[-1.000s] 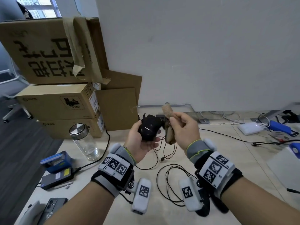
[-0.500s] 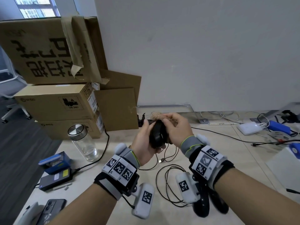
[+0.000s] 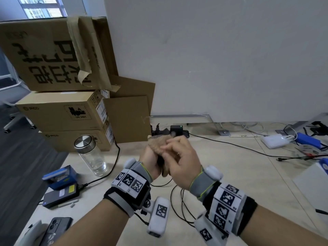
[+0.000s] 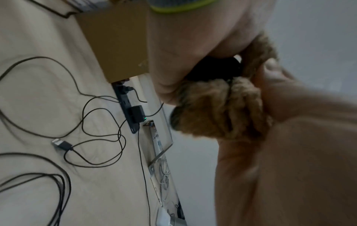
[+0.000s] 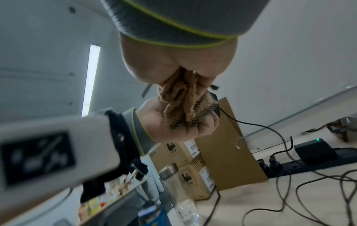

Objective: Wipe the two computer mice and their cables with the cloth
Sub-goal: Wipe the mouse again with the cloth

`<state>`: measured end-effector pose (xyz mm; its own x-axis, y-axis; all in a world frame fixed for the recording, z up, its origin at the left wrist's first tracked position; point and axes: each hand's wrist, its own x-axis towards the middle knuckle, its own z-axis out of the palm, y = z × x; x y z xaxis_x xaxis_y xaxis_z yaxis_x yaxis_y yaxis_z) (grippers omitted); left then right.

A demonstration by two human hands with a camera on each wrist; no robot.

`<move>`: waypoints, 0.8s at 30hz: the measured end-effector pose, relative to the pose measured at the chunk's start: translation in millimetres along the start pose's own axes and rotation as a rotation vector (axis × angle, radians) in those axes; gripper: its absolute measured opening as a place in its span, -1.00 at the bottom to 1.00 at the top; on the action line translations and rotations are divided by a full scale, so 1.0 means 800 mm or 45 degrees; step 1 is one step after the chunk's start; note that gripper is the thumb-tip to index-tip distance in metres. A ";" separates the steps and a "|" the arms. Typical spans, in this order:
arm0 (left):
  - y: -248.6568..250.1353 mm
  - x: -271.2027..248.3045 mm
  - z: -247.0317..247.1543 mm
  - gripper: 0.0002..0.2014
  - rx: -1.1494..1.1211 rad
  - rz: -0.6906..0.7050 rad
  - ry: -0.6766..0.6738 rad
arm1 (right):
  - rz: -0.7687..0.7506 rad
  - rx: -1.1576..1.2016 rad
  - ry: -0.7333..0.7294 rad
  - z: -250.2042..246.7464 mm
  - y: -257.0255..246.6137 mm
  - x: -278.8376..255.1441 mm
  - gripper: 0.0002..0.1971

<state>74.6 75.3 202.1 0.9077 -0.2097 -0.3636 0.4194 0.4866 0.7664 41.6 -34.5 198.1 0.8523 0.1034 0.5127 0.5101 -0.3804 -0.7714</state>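
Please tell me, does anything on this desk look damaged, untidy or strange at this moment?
Nothing is spilled or broken. The top cardboard box has brown tape peeling off and hanging loose, and its print is upside down. Black cables lie in loose tangled loops on the desk under the hands. The glass jar stands upright, lid on.

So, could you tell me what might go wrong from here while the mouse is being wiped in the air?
1. The left hand holds the black mouse above the table while the right hand rubs the cloth over it; a hard rub could knock it loose.
2. Its cable hangs in loops near the glass jar and might snag.
3. The cloth hides most of the mouse, so spots may be missed.
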 end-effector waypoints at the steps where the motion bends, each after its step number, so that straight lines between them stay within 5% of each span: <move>1: 0.002 -0.001 -0.001 -0.48 -0.073 -0.014 -0.014 | -0.090 -0.014 -0.048 -0.001 -0.002 -0.004 -0.91; 4: 0.000 0.007 -0.012 -0.38 -0.047 0.010 0.057 | -0.027 -0.036 -0.010 -0.009 0.022 0.010 -0.87; 7: 0.000 0.000 -0.011 -0.61 0.131 0.135 0.112 | 0.606 0.192 0.152 -0.019 0.044 0.031 -0.78; 10: 0.000 -0.009 -0.017 -0.83 0.268 0.204 0.014 | 0.981 0.707 0.325 -0.029 0.049 0.038 -0.82; 13: -0.002 -0.013 -0.024 -0.65 0.437 0.281 -0.014 | 1.222 1.149 0.350 -0.041 0.050 0.040 -0.81; 18: 0.003 -0.017 -0.041 -0.56 0.785 0.424 -0.100 | 1.166 1.436 -0.073 -0.050 0.035 0.028 -0.67; 24: 0.010 -0.018 -0.059 -0.50 1.174 0.464 -0.221 | 1.201 1.243 -0.166 -0.026 0.042 0.007 -0.49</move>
<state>63.8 122.6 188.5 0.9421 -0.3352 0.0010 -0.1024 -0.2852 0.9530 61.2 -65.7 183.4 0.8960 0.2738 -0.3497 -0.4399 0.4390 -0.7834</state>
